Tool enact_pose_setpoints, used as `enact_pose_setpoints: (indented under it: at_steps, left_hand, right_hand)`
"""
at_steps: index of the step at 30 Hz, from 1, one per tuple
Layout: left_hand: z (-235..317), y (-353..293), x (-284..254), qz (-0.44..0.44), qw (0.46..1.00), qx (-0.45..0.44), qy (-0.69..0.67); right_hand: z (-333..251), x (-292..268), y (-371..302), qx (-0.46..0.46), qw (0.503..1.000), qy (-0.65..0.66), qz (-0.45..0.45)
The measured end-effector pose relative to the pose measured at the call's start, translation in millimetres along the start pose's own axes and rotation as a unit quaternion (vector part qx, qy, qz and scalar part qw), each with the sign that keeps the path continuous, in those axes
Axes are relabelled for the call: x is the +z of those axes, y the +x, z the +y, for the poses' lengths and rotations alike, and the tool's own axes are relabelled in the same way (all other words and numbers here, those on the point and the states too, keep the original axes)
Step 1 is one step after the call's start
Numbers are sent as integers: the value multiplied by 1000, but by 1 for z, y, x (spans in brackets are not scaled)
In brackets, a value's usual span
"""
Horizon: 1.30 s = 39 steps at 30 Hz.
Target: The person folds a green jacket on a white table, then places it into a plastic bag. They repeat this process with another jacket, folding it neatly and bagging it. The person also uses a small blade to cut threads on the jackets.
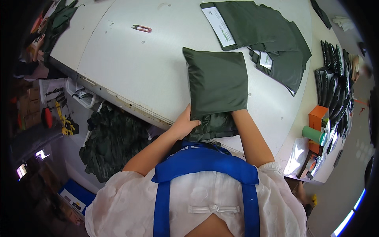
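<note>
A dark green, square fabric pouch (219,81) stands raised near the table's front edge, its front panel fairly smooth. My left hand (187,123) pinches its lower left corner, with the thumb on the fabric. The wrist of my right hand (238,114) goes in at the pouch's lower right edge; the rest of that hand is hidden by the cloth, so its fingers do not show. Below the pouch, more dark green, shiny material (218,125) bunches between my wrists and hangs toward my lap.
Flat green pouches with white labels (272,35) overlap at the far right. Red-handled thread snips (142,28) lie far left. Black wrapped packets (333,83), a green cylinder (314,135) and an orange box (317,115) line the right side. Dark green cloth (114,138) is heaped below the table's left edge.
</note>
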<state>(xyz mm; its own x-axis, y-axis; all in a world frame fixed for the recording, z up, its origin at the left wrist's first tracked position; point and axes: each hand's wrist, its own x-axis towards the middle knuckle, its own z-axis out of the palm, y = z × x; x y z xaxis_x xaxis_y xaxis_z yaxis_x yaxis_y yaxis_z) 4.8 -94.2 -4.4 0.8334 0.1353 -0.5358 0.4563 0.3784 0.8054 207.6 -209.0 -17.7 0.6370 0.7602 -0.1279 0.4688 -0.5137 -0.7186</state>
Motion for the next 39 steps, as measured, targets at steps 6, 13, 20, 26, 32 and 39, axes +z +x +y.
enact_pose_setpoints:
  at_steps: [6, 13, 20, 26, 32, 39]
  left_hand:
    - [6, -14, -9, -16, 998, -20, 51]
    - [-1, -28, -25, -79, 993, -53, -73]
    - [-6, -60, -22, -44, 982, -88, 161]
    - [60, 3, -31, -133, 971, -62, -187]
    - [50, 51, 2, -87, 993, -35, -67]
    - [26, 72, 20, 5, 978, -19, 209]
  right_hand:
    - [-46, -14, -76, 11, 973, -158, -169]
    - [22, -44, -107, 295, 946, 85, 101]
    - [-6, -20, -162, 362, 852, 377, 23]
    - [-19, -39, -151, 310, 835, 398, 218]
    - [-57, -20, -210, 224, 922, 242, -202]
    - [23, -76, -79, 134, 980, -29, 144]
